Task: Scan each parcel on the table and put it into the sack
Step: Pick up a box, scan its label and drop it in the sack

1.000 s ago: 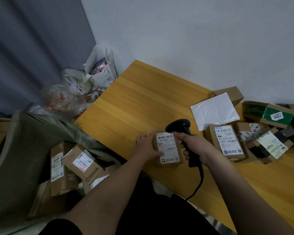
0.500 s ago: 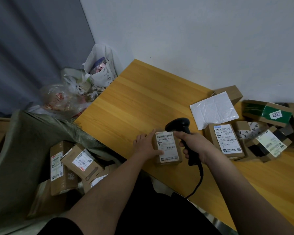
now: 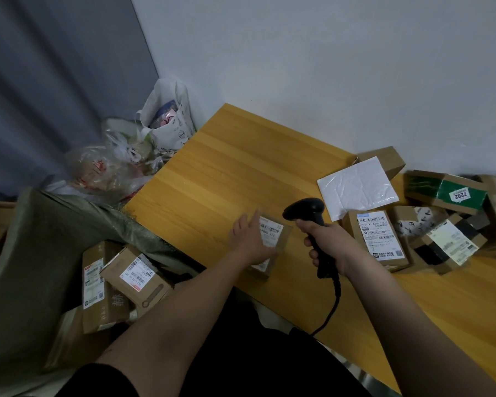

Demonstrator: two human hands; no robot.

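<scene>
Left hand (image 3: 251, 242) flat on labelled parcel (image 3: 271, 239), right hand (image 3: 331, 242) gripping scanner (image 3: 305, 210), green box (image 3: 455, 194) "7202"

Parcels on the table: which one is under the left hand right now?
The small brown box at the near table edge, apart from the pile at the right. The left hand lies on its label; the right hand grips the scanner.

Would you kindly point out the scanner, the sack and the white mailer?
scanner (image 3: 304, 209), head view, on its black head.
sack (image 3: 35, 239), head view, on its green inner wall.
white mailer (image 3: 355, 187), head view, on its middle.
</scene>
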